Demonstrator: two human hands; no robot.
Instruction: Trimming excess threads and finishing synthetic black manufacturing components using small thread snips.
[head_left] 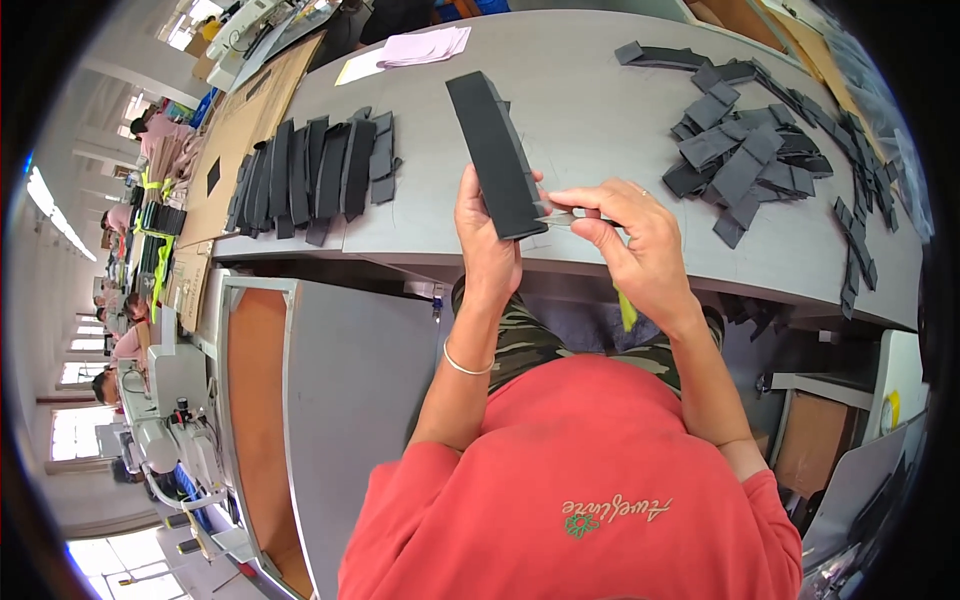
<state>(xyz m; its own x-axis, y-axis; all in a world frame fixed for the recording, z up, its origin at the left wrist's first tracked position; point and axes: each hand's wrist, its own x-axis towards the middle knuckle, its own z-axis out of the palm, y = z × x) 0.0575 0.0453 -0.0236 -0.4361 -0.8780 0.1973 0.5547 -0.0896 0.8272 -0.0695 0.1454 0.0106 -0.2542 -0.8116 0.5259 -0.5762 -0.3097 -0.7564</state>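
Your left hand point(484, 245) grips the lower end of a long black strip point(492, 155), which slants up and away from your fingers, while your right hand point(645, 245) pinches a small metal-tipped tool point(560, 217) against that same end. Left of your fingers, a row of dark strips point(300, 175) stands on the grey table point(580, 100); to their right lies a loose heap of dark pieces point(735, 150), and farther beyond them rest pink sheets point(425, 47).
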